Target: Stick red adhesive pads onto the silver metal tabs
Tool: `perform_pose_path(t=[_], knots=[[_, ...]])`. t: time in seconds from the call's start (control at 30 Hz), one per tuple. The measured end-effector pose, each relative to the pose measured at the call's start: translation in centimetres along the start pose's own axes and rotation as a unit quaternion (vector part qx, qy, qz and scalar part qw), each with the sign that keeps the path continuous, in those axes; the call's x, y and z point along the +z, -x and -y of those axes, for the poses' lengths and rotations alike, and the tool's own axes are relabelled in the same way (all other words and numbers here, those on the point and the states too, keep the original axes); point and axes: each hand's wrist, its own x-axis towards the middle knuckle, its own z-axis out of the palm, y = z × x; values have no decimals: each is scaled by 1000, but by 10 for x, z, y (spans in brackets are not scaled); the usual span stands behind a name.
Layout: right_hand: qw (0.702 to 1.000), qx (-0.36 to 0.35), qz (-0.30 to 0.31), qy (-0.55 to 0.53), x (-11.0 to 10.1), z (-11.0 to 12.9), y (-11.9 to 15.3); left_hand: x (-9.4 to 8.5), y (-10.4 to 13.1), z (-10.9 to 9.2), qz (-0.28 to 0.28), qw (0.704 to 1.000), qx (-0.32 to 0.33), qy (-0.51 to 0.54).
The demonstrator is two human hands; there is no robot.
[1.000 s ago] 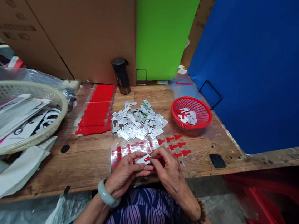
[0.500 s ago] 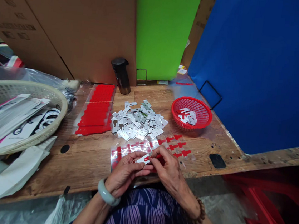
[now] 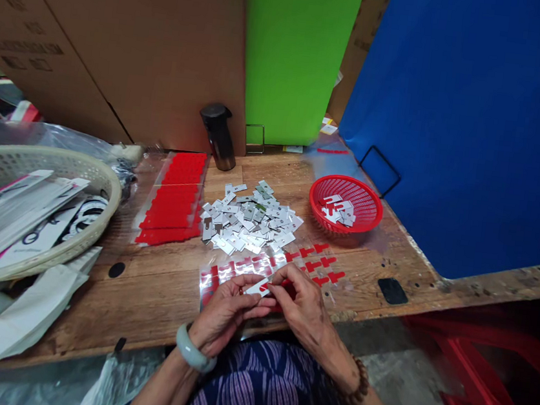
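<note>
Wood tabletop beneath, both hands' fingers grip one white piece.

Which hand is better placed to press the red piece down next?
Probably the right hand: its fingertips are already at the red piece, while the left hand supports the white tag from the other side.
</note>
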Motion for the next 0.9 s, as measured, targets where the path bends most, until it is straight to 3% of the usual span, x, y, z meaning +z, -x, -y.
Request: perform_pose_path(t=[0.37,0.63,0.9], knots=[[1000,-5,7,0,2,0,0,-1,-2,2,-10,999,20,-33],[1000,24,8,-14,5,7,1,-1,-6,12,-49,986,110,-117],[998,29,-40,-38,13,19,7,-5,-7,15,-65,969,188,-146]])
